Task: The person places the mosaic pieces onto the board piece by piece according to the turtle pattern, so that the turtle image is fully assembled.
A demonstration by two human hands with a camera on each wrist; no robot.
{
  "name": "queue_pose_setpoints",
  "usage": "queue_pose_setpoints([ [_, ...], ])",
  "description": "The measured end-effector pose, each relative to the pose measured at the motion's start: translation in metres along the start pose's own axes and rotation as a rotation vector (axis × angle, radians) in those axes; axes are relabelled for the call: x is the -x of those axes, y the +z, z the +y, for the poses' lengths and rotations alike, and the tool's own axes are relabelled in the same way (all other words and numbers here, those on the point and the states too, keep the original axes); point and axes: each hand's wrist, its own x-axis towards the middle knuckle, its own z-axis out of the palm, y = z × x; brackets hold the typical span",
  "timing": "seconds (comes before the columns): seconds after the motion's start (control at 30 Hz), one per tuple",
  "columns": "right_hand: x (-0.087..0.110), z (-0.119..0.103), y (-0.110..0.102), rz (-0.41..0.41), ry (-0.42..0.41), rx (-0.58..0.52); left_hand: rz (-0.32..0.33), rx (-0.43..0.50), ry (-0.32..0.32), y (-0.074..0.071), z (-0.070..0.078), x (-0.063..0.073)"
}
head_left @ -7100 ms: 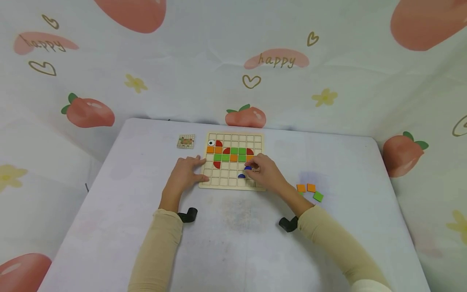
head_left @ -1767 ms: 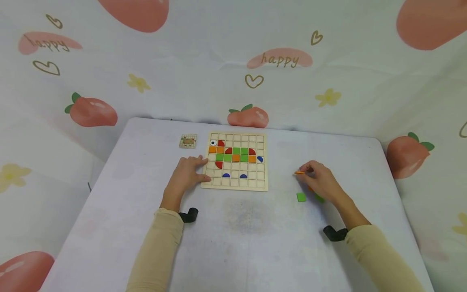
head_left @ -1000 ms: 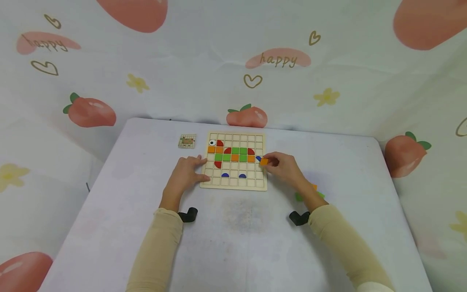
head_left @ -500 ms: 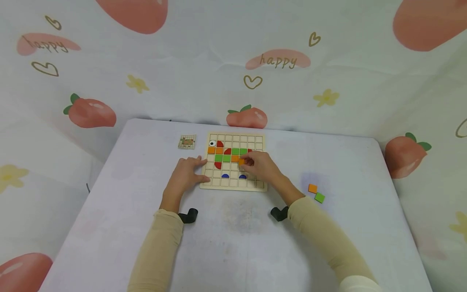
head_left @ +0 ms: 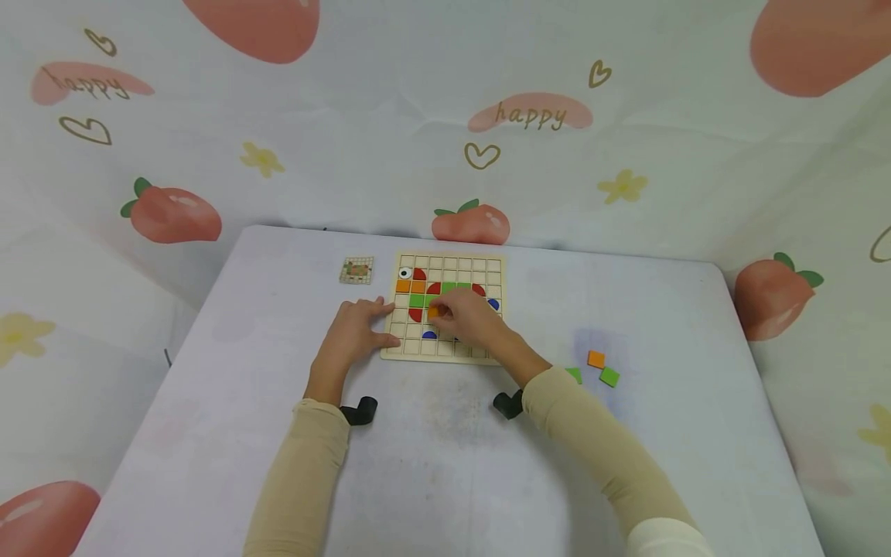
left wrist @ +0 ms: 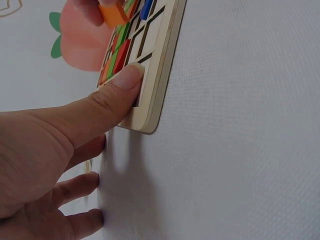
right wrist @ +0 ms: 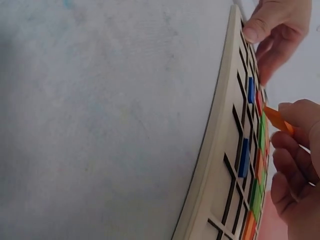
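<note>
A wooden grid board bears a figure of orange, green and red tiles with a round eye tile. My left hand lies at its left side; in the left wrist view the thumb presses the board's corner while the other fingers rest beside it. My right hand pinches an orange square tile between thumb and fingertip, held tilted just over the cells right of a red quarter-round tile. Blue half-round tiles lie in the lower cells, one partly hidden by my right hand; another sits at the right.
On the table right of the board lie a loose orange tile and green tiles, one partly behind my right sleeve. A small pattern card lies beyond my left hand. A printed cloth wall stands behind the table.
Blue half-rounds were set on the board earlier. My right hand then picked up the orange tile from the right and carried it leftward over the board. My left hand stays put.
</note>
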Motion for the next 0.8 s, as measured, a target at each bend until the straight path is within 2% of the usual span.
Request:
queue_pose_setpoints([
  [0.2, -0.0036, -0.0012, 0.0062, 0.003, -0.038, 0.157, -0.002, -0.004, 0.011, -0.0006, -0.0002, -0.0002],
  [0.63, -0.0016, -0.0007, 0.0083, 0.059, -0.006, 0.193, 0.005, -0.015, 0.026, -0.0001, -0.0024, -0.0024],
  [0.8, -0.0049, -0.0023, 0.0102, 0.067, -0.020, 0.214, 0.001, -0.018, 0.024, -0.0003, -0.0016, -0.0019],
])
